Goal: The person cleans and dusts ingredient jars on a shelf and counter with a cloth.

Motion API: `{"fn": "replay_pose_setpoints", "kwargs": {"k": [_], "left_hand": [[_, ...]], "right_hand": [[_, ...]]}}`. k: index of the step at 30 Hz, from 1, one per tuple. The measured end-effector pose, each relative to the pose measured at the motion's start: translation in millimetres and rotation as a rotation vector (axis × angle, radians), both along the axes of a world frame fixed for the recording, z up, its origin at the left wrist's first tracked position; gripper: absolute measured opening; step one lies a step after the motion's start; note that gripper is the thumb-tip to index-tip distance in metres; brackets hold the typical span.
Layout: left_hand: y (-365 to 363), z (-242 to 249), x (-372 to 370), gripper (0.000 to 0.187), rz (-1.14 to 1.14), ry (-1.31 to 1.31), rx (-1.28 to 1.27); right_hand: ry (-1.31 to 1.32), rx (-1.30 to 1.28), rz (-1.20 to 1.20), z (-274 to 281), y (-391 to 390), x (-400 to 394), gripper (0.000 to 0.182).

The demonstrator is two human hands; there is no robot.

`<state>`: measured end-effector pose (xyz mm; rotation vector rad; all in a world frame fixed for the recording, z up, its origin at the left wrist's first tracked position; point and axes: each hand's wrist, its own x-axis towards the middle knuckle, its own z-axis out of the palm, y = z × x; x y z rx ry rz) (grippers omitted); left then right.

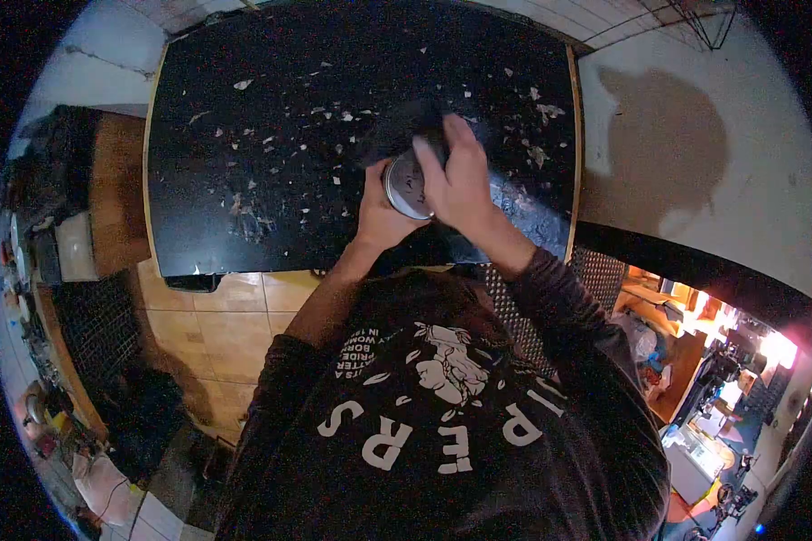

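Note:
My left hand (387,216) is wrapped around a round tin (408,188) with a pale metal rim and a dark grey top bearing small, unreadable marks. The tin is tilted, so its top faces up toward me over the black tabletop (271,90). My right hand (457,185) is at the tin's right edge, partly covering it. Its fingers are stretched out past the rim and spread, slightly smeared by motion. Beyond the tin, a dark blurred patch (406,126) lies around the right fingertips.
Pale flakes and scraps (334,115) are scattered over the table. A whitish smeared area (528,216) marks its right front corner. To the left stands a wooden cabinet (117,180). A white wall (695,144) rises on the right, with cluttered shelves (695,361) below.

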<state>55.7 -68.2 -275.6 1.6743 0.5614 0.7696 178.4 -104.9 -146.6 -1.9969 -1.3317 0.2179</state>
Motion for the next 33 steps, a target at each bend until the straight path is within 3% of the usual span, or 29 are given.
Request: {"fn": "replay_pose_setpoints", "kwargs": {"k": [1, 3, 5, 6, 7, 9, 10, 13, 15, 16, 17, 18, 19, 20, 21, 22, 23, 25, 26, 27, 29, 30, 33], "left_hand": [[0, 0, -1, 0.098, 0.049, 0.071, 0.036], [1, -6, -2, 0.099, 0.057, 0.029, 0.025], [6, -25, -5, 0.091, -0.030, 0.232, 0.383], [8, -45, -3, 0.079, -0.235, 0.148, 0.085], [8, -49, -3, 0.079, -0.236, 0.148, 0.084], [8, -55, -4, 0.078, -0.225, 0.069, 0.019], [7, -58, -4, 0.077, -0.217, 0.029, -0.010], [6, -61, -6, 0.074, -0.192, -0.085, -0.102], [5, -60, -7, 0.073, -0.164, -0.168, -0.149], [6, -41, -5, 0.072, -0.147, -0.210, -0.176], [6, -22, -5, 0.078, -0.026, 0.161, 0.357], [11, 5, -4, 0.080, -0.124, 0.314, 0.079], [12, 18, -4, 0.082, -0.223, 0.457, -0.204], [9, 19, -4, 0.082, -0.213, 0.454, -0.207], [5, 17, -4, 0.077, -0.088, 0.249, -0.105], [3, 15, -3, 0.072, 0.033, 0.046, -0.002], [2, 9, -6, 0.072, 0.032, 0.046, -0.001], [-1, -15, -11, 0.061, -0.063, 0.314, 0.369], [-2, -25, -5, 0.059, -0.206, 0.444, 0.367], [-1, -23, 0, 0.059, -0.223, 0.440, 0.369], [4, -8, 7, 0.063, -0.091, 0.189, 0.586], [-1, -2, 5, 0.066, -0.073, 0.321, 0.663], [7, -22, 2, 0.073, -0.107, 0.208, 0.596]], "right_hand": [[0.088, -0.091, -0.186, -2, 4, 1, 0.046], [0.045, -0.198, -0.157, -1, 6, -4, 0.048], [-0.244, -0.034, 0.305, 8, 4, -6, 0.047], [-0.232, 0.002, 0.378, 8, 5, -4, 0.047], [-0.231, 0.001, 0.378, 9, 6, -2, 0.047], [-0.216, 0.096, 0.793, 11, 6, 4, 0.045], [-0.146, 0.128, 0.915, 12, 4, 2, 0.033], [-0.090, 0.180, 1.074, 2, 4, 6, 0.031], [-0.149, 0.233, 1.067, 3, 4, 14, 0.031], [-0.206, 0.220, 0.943, 4, 4, 17, 0.032], [-0.259, 0.204, 0.823, 5, 5, 16, 0.033], [-0.316, 0.171, 0.602, 10, 5, 10, 0.035], [-0.316, 0.172, 0.616, 11, 7, 5, 0.035], [-0.205, -0.058, 0.280, 11, 9, 2, 0.037], [-0.093, -0.282, -0.061, 11, 10, -2, 0.039], [-0.129, -0.321, -0.129, 9, 8, -8, 0.038], [-0.129, -0.320, -0.130, 9, 2, -9, 0.038], [-0.394, 0.059, 0.444, 9, -12, -6, 0.035], [-0.321, 0.096, 0.592, 12, -15, 2, 0.032], [-0.322, 0.091, 0.576, 10, -14, 13, 0.032], [-0.113, 0.112, 0.855, 5, -7, 33, 0.029], [-0.045, 0.085, 0.830, 3, -7, 36, 0.026], [-0.048, 0.228, 0.818, 0, -10, 33, 0.023]]}}
